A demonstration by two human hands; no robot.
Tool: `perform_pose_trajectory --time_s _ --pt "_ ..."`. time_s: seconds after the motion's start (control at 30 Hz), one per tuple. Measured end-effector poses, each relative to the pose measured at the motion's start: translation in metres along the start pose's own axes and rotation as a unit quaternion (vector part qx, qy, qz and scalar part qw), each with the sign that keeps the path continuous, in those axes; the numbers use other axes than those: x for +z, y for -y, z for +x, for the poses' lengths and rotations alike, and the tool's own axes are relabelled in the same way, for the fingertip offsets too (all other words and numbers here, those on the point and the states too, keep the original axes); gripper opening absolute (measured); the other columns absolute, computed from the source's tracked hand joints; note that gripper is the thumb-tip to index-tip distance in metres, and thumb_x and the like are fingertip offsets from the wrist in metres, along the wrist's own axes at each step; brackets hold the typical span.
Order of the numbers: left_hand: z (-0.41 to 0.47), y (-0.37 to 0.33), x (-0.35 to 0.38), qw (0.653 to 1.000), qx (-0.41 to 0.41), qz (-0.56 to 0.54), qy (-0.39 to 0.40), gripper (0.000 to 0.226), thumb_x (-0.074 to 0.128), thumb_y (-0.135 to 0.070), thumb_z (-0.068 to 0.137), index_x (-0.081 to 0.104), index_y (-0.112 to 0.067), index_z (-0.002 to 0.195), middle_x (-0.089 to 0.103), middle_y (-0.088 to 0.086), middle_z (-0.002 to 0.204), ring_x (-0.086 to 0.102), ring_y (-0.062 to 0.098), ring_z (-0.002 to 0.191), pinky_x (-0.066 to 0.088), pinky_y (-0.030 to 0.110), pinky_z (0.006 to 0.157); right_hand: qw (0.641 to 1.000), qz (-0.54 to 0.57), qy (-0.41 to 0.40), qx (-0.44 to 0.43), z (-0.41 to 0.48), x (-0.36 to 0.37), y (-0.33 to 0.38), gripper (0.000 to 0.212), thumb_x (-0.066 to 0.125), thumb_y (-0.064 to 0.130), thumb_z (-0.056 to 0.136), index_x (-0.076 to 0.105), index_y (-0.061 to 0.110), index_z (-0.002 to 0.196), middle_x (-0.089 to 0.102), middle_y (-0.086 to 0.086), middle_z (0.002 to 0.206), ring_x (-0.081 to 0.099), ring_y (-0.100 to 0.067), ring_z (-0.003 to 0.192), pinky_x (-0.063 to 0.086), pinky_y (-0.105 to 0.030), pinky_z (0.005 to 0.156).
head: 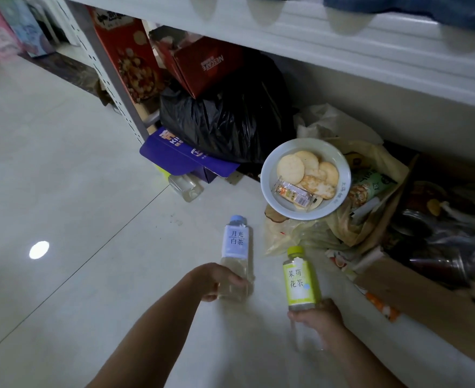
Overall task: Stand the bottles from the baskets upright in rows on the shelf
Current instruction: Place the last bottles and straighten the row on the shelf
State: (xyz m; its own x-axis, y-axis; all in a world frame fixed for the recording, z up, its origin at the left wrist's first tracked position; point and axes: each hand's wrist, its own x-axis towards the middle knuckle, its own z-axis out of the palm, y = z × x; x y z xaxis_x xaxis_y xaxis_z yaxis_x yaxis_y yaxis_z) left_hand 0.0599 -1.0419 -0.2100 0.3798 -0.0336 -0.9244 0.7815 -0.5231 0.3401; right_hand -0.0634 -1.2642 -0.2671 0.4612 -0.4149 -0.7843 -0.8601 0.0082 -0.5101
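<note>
While the left hand (219,282) curls round the lower body of a blue-capped white tea bottle (237,243), the right hand (316,317) is clamped round the base of a green-capped jasmine tea bottle (300,278). Both bottles are held over the tiled floor (77,177), caps toward 12 o'clock, a gap between them. At 1 o'clock from the hands, a white bowl (300,145) of round crackers rests on crumpled plastic bags. At 11 o'clock, a clear bottle (186,188) lies on the floor just beside a purple carton (174,152). Farther toward 12 o'clock, a black plastic bag (225,121) sits under the white shelf (342,43). An open cardboard box (426,306) lies at 3 o'clock.
</note>
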Motion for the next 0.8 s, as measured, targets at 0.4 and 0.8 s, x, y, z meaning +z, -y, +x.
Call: perform_pose_trajectory --time_s 0.4,0.8 --pt "-0.198 0.046 -0.016 0.956 0.172 -0.231 0.05 0.042 0.066 0.001 0.072 0.047 -0.007 0.108 0.062 0.01 0.096 0.064 0.02 0.074 0.051 0.036 0.07 0.986 0.15 0.053 -0.042 -0.212 -0.036 0.097 0.066 0.076 0.003 0.025 0.048 0.003 0.085 0.06 -0.016 0.076 0.057 -0.024 0.066 0.046 -0.03 0.055" --pt "-0.599 -0.058 -0.118 0.92 0.292 -0.251 0.071 0.068 0.054 0.006 0.063 0.047 -0.012 0.129 0.061 0.013 0.1 0.061 0.019 0.07 0.051 0.028 0.055 0.954 0.14 0.203 -0.169 -0.555 -0.131 0.315 0.068 0.076 -0.017 0.058 0.052 0.019 0.11 0.07 -0.007 0.097 0.065 -0.026 0.083 0.047 -0.034 0.063"
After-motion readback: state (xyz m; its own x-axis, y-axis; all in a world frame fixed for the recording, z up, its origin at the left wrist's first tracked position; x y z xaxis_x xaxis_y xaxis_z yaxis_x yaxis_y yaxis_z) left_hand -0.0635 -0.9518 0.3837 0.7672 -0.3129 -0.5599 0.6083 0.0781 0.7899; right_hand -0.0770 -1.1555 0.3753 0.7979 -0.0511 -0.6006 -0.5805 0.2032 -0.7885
